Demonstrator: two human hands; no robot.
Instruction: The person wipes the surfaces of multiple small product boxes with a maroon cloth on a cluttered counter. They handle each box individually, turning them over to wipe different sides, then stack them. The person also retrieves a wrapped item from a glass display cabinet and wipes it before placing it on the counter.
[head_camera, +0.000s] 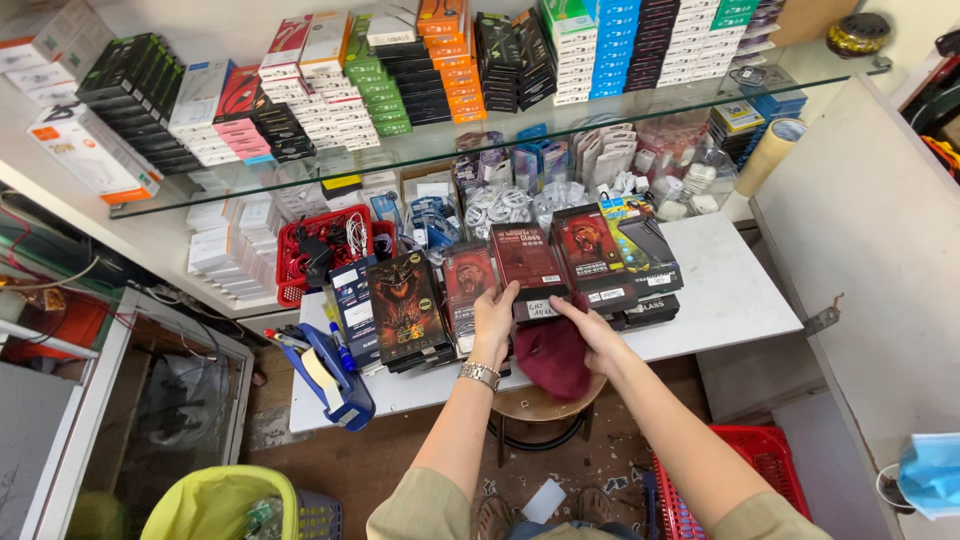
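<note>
Dark-red flat cardboard box with a white sticker at its near edge (528, 268) stands tilted in the row of upright packs on the white tabletop (735, 290), about the middle of that row. The left hand (493, 322), a metal watch on its wrist, has its fingers closed on the box's near left corner; the right hand (593, 328) lays its fingers, held together, along the near right edge. Below both hands a maroon cloth (553, 358) lies heaped on a round wooden stool (540, 403).

The packs lean on one another, so in my judgement drawing this box out could tip its neighbours, or nudge the near stack off the table edge.

At far left, white and black slim boxes fill the glass shelf (500, 140); green, orange and blue stacks follow rightward. Below, a red plastic basket (300, 262) holds cables; then a black pack with a fiery figure (405, 305), and right of the held box a dark pack with a yellow-green top (640, 240).
</note>
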